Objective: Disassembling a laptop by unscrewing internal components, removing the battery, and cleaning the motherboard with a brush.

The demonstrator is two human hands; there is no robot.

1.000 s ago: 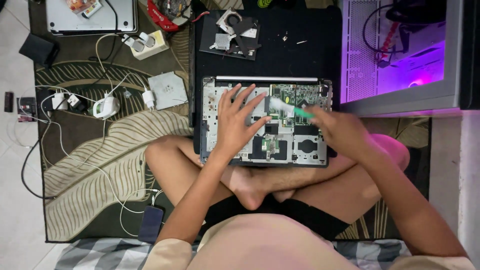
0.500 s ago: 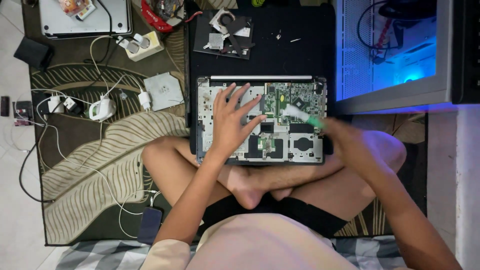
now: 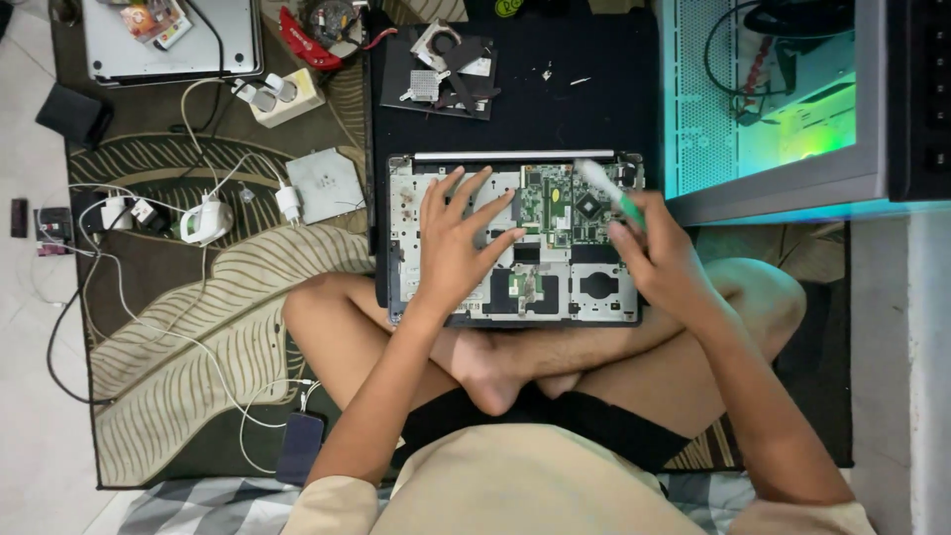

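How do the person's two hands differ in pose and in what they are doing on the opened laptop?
The left hand lies flat with fingers spread on the bare inside of the opened laptop, while the right hand is curled around a green-handled tool. The left hand holds nothing; the right hand grips the tool, whose blurred tip points over the green circuit board. The left hand sits over the laptop's middle, the right at its right edge. Both are bare and over the laptop.
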